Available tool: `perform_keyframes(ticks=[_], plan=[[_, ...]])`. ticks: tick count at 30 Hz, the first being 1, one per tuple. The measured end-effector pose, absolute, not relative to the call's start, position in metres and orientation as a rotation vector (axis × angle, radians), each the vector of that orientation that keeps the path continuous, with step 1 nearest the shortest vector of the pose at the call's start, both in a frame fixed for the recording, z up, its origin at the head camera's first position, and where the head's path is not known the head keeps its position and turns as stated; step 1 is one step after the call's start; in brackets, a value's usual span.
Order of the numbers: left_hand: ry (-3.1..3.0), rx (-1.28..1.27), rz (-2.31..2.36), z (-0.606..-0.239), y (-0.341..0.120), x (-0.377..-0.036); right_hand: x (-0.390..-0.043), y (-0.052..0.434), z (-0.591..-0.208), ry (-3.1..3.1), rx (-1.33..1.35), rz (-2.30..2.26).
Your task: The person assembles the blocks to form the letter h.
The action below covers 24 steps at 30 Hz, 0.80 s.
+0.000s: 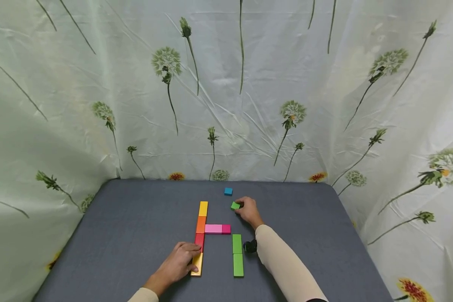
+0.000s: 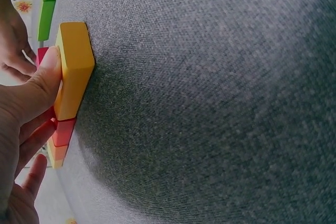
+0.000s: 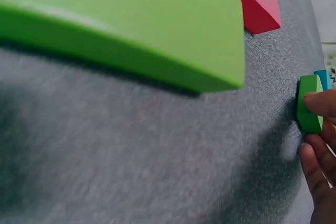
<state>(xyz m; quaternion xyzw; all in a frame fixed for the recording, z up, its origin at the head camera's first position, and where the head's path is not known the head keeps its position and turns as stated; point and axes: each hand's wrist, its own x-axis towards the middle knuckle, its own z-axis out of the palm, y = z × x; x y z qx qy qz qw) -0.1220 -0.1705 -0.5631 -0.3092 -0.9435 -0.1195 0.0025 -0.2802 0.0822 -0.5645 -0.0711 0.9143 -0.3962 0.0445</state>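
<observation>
My right hand (image 1: pixel 250 211) pinches a small green block (image 1: pixel 235 205) between thumb and fingers, towards the back of the table. In the right wrist view that block is low over the grey cloth, beside the blue block (image 3: pixel 325 79). My left hand (image 1: pixel 179 261) rests on the near end of an upright row. Its straight thumb lies on the golden-yellow block (image 2: pixel 77 45), and its fingers touch the red block (image 1: pixel 199 239). Beyond these, an orange block (image 1: pixel 201 224) and a yellow block (image 1: pixel 203 209) continue the row.
A light pink block (image 1: pixel 213 228) and a dark pink block (image 1: pixel 226 229) extend rightward from the row. Two longer green blocks (image 1: pixel 238 254) lie end to end beside my right sleeve (image 1: pixel 283 260). A flowered curtain (image 1: pixel 226 105) hangs behind the grey table (image 1: pixel 136 218).
</observation>
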Motion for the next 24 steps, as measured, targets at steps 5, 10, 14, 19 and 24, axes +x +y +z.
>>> perform_keyframes(ticks=[5, 10, 14, 19, 24], plan=[[-2.942, -0.978, -0.374, -0.564, -0.170, -0.122, -0.273, 0.091, -0.561, 2.797, -0.350, -1.139], [-2.908, -0.994, -0.400, -0.564, -0.171, -0.123, -0.262, 0.097, -0.560, 2.802, -0.482, -1.074], [-2.886, -0.998, -0.400, -0.565, -0.171, -0.124, -0.253, 0.100, -0.559, 2.776, -0.554, -1.070], [-2.911, -0.993, -0.390, -0.565, -0.171, -0.124, -0.243, 0.103, -0.558, 2.733, -0.622, -1.098], [-2.934, -0.978, -0.398, -0.566, -0.169, -0.124, -0.237, 0.107, -0.559, 2.684, -0.637, -1.147]])
